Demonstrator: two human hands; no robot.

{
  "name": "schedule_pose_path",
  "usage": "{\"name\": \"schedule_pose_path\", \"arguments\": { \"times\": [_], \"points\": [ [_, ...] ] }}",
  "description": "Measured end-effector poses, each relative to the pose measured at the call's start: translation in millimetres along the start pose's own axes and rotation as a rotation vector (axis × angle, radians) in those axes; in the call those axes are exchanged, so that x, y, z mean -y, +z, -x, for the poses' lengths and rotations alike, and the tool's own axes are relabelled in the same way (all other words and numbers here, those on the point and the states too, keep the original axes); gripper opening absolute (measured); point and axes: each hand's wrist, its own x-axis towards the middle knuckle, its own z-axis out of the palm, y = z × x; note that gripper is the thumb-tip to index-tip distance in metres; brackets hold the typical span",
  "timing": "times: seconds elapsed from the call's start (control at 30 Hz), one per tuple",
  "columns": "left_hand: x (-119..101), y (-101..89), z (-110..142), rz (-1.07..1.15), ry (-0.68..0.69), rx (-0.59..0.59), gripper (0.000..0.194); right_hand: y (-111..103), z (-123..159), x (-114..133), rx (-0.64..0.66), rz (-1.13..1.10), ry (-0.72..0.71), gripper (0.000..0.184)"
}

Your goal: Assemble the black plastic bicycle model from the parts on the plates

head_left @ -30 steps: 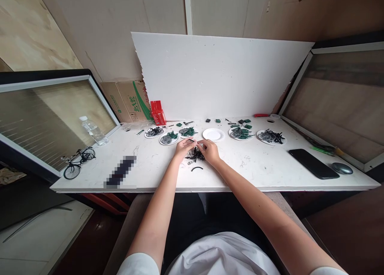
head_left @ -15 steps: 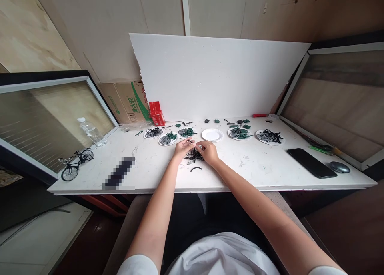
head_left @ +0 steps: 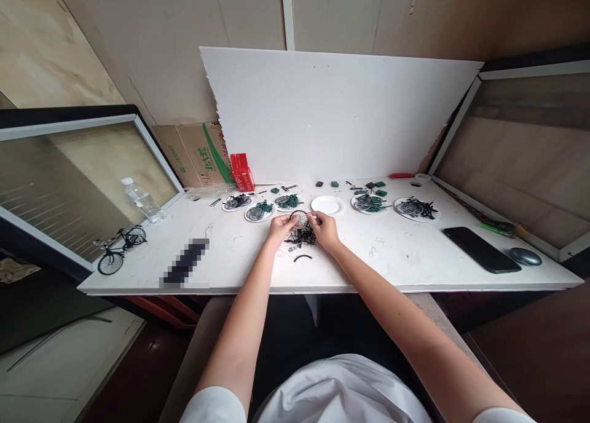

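Observation:
Between my hands, a small spoked model bicycle wheel (head_left: 299, 219) with a dark rim is held up, its face turned towards me. My left hand (head_left: 280, 227) pinches its left edge, and my right hand (head_left: 324, 229) grips its right edge. Below the wheel, a pile of small black parts (head_left: 304, 237) lies on the white table, partly hidden by the wheel and fingers. Closer to me rests a curved black strip (head_left: 303, 257), apart from the pile.
Plates of black and green parts stand behind my hands, among them a bare white plate (head_left: 327, 206). A finished model bicycle (head_left: 120, 248) and a plastic bottle (head_left: 142, 200) are at the left. A phone (head_left: 482, 249) and a mouse (head_left: 525, 256) lie at the right.
The wheel has been turned so its spoked face now shows between my hands; before, only a thin dark edge was visible. My hands have moved slightly apart.

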Motion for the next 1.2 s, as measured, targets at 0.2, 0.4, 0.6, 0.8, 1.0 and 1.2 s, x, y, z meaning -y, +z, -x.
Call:
{"name": "schedule_pose_path", "arguments": {
  "times": [0.2, 0.4, 0.6, 0.8, 1.0, 1.2],
  "points": [
    [-0.2, 0.3, 0.2, 0.045, -0.005, -0.032, 0.053, -0.7, -0.1, 2.2, 0.010, 0.008, 0.041, 0.061],
    [-4.3, -0.1, 2.1, 0.123, -0.020, -0.082, 0.058, -0.8, 2.9, 7.8, 0.116, -0.015, 0.051, 0.053],
    [-10.4, 1.2, 5.2, 0.139, -0.060, -0.068, 0.051, 0.5, 2.3, 6.1, 0.075, -0.032, 0.068, 0.044],
    [-11.0, 2.3, 5.2, 0.058, -0.069, -0.043, 0.045, 1.0, 0.7, 3.7, 0.045, -0.025, 0.065, 0.043],
    [-9.9, 3.1, 5.4, 0.029, -0.067, -0.026, 0.047, 1.2, 1.3, 3.2, 0.052, -0.038, 0.073, 0.040],
    [-8.4, 3.3, 5.6, 0.029, -0.050, -0.015, 0.049, -0.6, 2.6, 4.9, 0.058, -0.056, 0.032, 0.048]
  ]
}}
